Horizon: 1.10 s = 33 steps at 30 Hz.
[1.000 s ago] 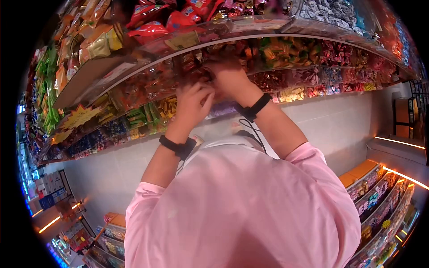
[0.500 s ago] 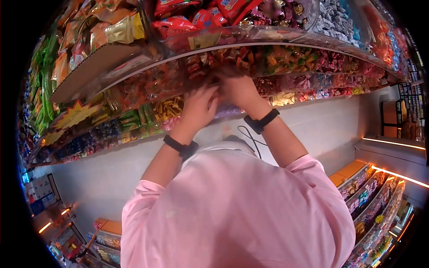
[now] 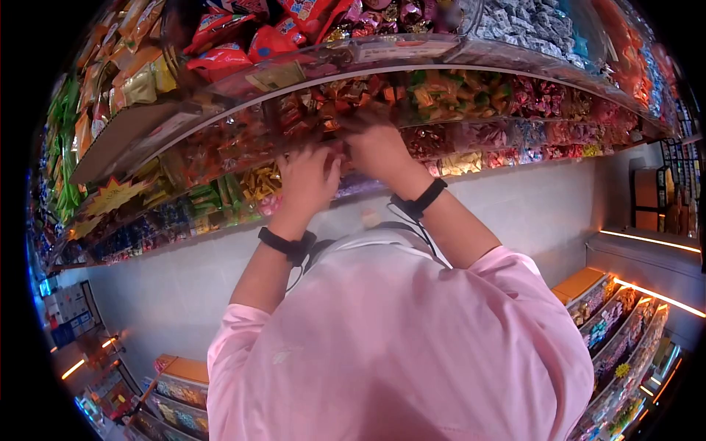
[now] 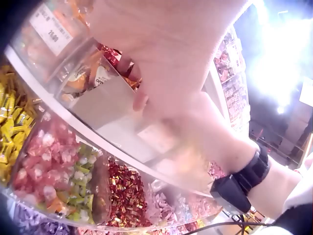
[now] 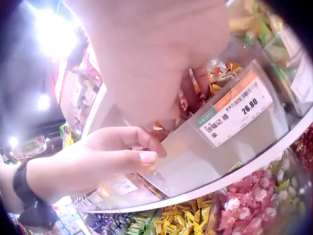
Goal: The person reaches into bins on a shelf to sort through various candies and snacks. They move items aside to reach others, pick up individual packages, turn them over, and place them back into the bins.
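Note:
Both hands are in a clear-fronted bin of wrapped candies (image 5: pixel 227 68), in red, orange and gold wrappers. My left hand (image 3: pixel 305 180) reaches over the front of the bin. In the right wrist view, the left hand's thumb and bent index finger (image 5: pixel 151 142) have a reddish bit showing between them. Close beside it, my right hand (image 3: pixel 379 151) reaches farther in, its fingers (image 5: pixel 195 85) pointing down among the candies. Its fingertips are hidden by wrappers and the bin front, so I cannot tell what it holds. A price label (image 5: pixel 239 107) reading 26.80 sits on the bin front.
Above the hands juts an upper shelf with red candy bags (image 3: pixel 220 60) and silver-wrapped sweets (image 3: pixel 522 33). Below, a lower tier holds yellow candies (image 5: pixel 188 215) and pink candies (image 5: pixel 249 196). A white shelf edge (image 5: pixel 244 166) runs under the bin. More candy racks (image 3: pixel 625 323) stand behind.
Both hands stay at the same bin, shifting slightly in the head view as the camera moves. The left hand's fingers and thumb look a little farther from the right hand than half a second ago.

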Motion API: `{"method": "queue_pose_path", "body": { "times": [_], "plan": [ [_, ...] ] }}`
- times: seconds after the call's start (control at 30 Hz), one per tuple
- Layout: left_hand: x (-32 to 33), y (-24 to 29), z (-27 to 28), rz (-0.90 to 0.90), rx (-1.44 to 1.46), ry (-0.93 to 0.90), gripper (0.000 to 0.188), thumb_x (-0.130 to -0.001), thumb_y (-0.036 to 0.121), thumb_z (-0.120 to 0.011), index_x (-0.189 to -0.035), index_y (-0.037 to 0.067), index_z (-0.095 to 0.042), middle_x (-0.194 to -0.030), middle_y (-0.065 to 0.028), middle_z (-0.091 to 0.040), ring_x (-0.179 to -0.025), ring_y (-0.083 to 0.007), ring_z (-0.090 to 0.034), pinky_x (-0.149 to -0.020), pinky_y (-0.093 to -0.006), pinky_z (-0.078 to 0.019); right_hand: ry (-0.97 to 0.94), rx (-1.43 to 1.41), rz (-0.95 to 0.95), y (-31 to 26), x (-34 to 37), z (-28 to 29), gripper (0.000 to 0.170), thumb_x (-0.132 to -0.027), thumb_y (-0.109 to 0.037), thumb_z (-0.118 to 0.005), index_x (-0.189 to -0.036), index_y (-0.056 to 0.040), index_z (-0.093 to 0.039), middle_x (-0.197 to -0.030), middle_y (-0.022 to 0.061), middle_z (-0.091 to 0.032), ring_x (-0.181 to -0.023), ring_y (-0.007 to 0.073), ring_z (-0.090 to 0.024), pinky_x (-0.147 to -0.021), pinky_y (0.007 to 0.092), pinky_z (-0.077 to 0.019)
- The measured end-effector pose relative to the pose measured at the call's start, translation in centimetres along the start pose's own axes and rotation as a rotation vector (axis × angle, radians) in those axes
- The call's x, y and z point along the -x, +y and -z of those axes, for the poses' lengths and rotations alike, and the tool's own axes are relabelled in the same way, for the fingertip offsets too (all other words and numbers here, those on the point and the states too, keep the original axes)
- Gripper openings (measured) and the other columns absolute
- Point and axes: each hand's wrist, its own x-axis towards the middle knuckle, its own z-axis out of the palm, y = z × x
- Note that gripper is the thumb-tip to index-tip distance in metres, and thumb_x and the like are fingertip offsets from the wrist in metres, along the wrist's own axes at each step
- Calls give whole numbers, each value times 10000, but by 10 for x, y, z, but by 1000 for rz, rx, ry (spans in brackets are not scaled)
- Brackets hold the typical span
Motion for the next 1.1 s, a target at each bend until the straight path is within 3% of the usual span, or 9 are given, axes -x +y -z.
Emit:
{"method": "queue_pose_path", "body": {
  "times": [0.17,0.27,0.37,0.5,0.67,0.8,0.87,0.97,1.1],
  "plan": [
    [-1,3,-6,100,9,24,318,-929,294,-701,-1213,158,-748,-1315,-115,-668,-1281,-385,-545,-1142,-577,-318,100,-62,-206,2,18,29,381,-848,-154,-679,-1208,-37,-724,-1428,176,-624,-1231,377,-608,-1060,467,-493],
    [-13,16,-5,38,184,195,359,-922,278,-705,-1260,159,-734,-1344,-108,-668,-1300,-380,-541,-1147,-540,-329,-71,-57,-327,6,27,19,422,-906,-203,-651,-1259,26,-695,-1412,216,-630,-1267,396,-597,-1077,508,-472],
    [-38,29,-2,-99,30,175,409,-919,270,-705,-1313,159,-709,-1397,-105,-655,-1329,-371,-531,-1144,-516,-342,23,13,-221,4,34,6,466,-923,-246,-645,-1265,69,-686,-1396,238,-640,-1263,406,-603,-1084,541,-456],
    [-72,34,-6,-89,158,100,448,-921,249,-693,-1356,140,-683,-1432,-102,-645,-1292,-367,-584,-1102,-528,-389,95,74,-214,-1,32,9,367,-892,-243,-656,-1134,21,-733,-1281,207,-701,-1217,373,-636,-1014,492,-476],
    [-118,20,-7,-240,114,82,404,-900,202,-766,-1296,155,-703,-1369,-103,-666,-1125,-347,-697,-899,-469,-579,20,41,-317,-4,33,13,249,-873,-247,-676,-980,-35,-751,-1068,162,-723,-1118,353,-655,-944,462,-493],
    [-136,2,-7,-150,95,37,385,-938,250,-760,-1307,163,-694,-1336,-124,-694,-1130,-384,-697,-915,-481,-571,186,78,-297,-7,34,2,228,-872,-251,-680,-946,-44,-740,-1001,149,-708,-1029,354,-660,-901,462,-503],
    [-140,-2,-8,-69,99,9,400,-957,273,-752,-1341,182,-684,-1312,-144,-710,-1128,-405,-694,-926,-496,-565,87,29,-358,-5,36,3,231,-872,-258,-681,-945,-46,-736,-991,145,-702,-1001,346,-656,-896,463,-500],
    [-141,4,-7,-245,112,94,409,-958,260,-737,-1351,168,-672,-1113,-179,-743,-1015,-409,-707,-883,-531,-548,4,0,-403,-8,39,4,231,-875,-263,-680,-942,-47,-731,-965,142,-692,-972,339,-648,-890,468,-497],
    [-143,3,-2,-207,57,28,443,-977,249,-721,-1401,144,-647,-1179,-197,-734,-1071,-415,-702,-908,-515,-550,71,-1,-379,-10,37,6,215,-879,-263,-670,-885,-56,-727,-925,141,-685,-958,340,-645,-884,471,-494]
  ]
}}
